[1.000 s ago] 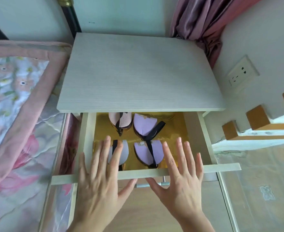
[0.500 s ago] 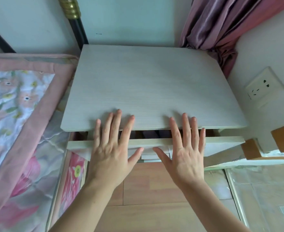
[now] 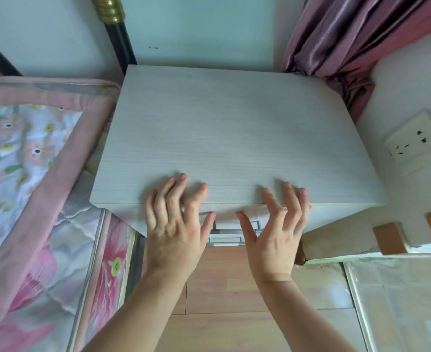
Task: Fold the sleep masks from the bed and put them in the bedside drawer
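While both hands are pressing flat against the drawer [image 3: 234, 215], the left hand [image 3: 175, 237] and right hand [image 3: 272, 241] are lying open, fingers spread, gripping nothing. It is sitting pushed in beneath the nightstand top [image 3: 234, 138], its long axis running left to right, its handle [image 3: 225, 236] facing the person. With no sleep masks showing on the bed [image 3: 31, 186], the task is looking all but finished.

The bedside cabinet top [image 3: 234, 138] looks like pale matt wood-grain laminate; its drawer handle [image 3: 225, 236] is brushed metal. The left quilt [image 3: 29, 174] is soft printed cloth, the far-right curtain [image 3: 336, 39] glossy satin.
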